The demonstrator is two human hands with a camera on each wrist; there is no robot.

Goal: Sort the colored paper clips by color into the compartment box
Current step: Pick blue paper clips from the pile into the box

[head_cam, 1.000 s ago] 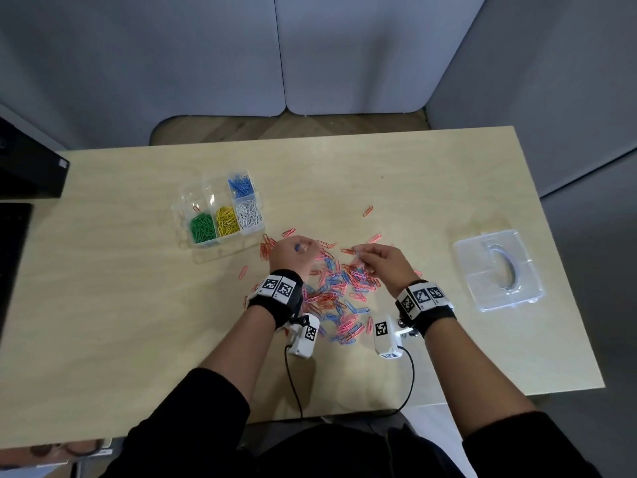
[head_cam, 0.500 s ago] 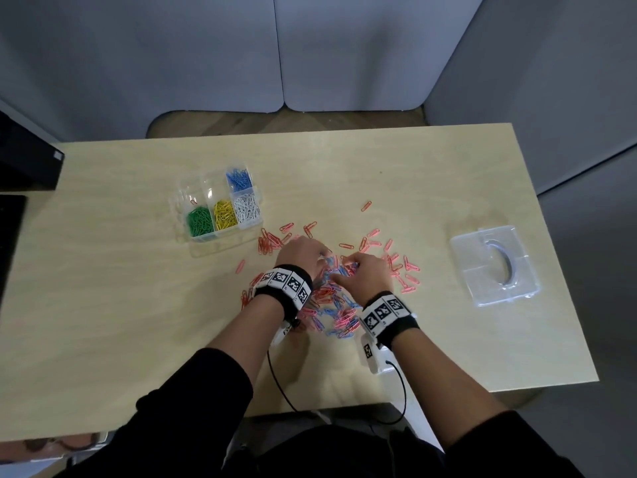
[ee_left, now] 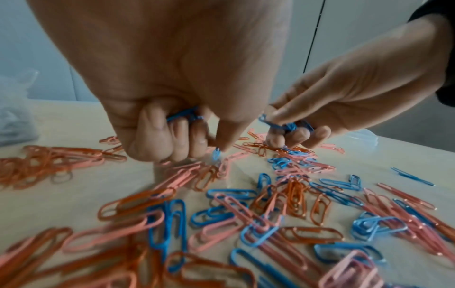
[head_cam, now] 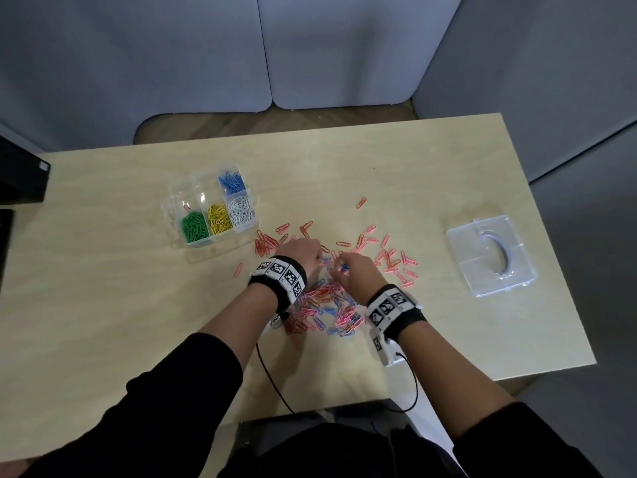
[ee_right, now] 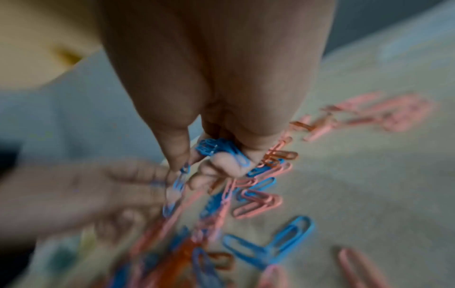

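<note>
A mixed pile of blue, pink and orange paper clips (head_cam: pixel 331 308) lies mid-table. My left hand (head_cam: pixel 303 257) hovers over its far edge, fingers curled round several blue clips (ee_left: pixel 184 116) and pinching one more blue clip (ee_left: pixel 216 154) at the tips. My right hand (head_cam: pixel 355 274) is close beside it, gripping a bunch of blue clips (ee_right: pixel 216 148) in its curled fingers, with another blue clip (ee_right: pixel 178 181) hanging from thumb and finger. The clear compartment box (head_cam: pixel 179 205) stands to the left with green, yellow, white and blue clips in separate compartments.
The box's clear lid (head_cam: pixel 491 255) lies at the table's right. Loose pink clips (head_cam: pixel 396 263) are scattered right of my hands, orange ones (head_cam: pixel 265 243) near the box. A black object (head_cam: pixel 20 174) sits at the far left edge. Cables hang off the front edge.
Both hands have drawn together over the pile's far side. The right hand moved left toward the left hand and now pinches a blue clip.
</note>
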